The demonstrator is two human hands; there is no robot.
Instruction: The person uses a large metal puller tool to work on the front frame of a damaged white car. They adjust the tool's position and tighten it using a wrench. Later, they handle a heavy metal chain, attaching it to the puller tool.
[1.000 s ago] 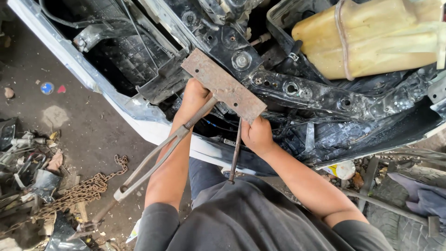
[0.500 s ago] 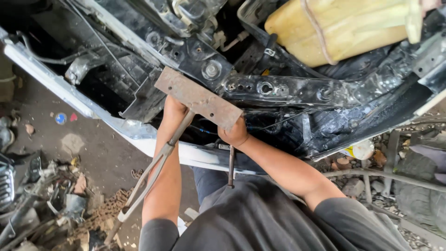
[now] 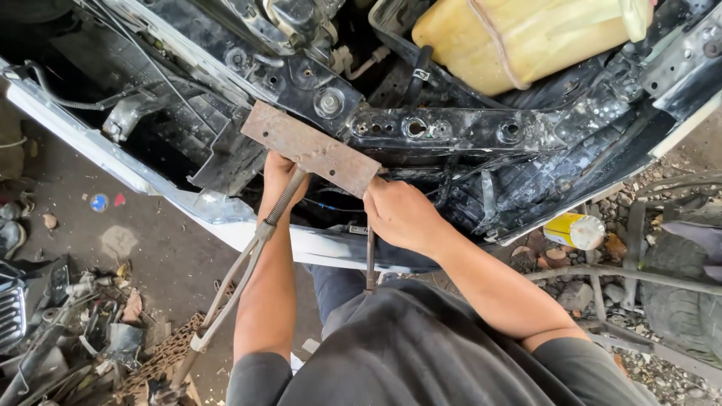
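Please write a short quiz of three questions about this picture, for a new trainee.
1. True or false: the rusty metal plate lies flat on the ground.
2. Which hand holds the long tool with the spring-like shaft? A) left hand B) right hand
3. Fill in: the large tank at the top right is pale ____.

Key: 1 false, both hands hold it up against the black car frame. 2 A. 3 yellow.
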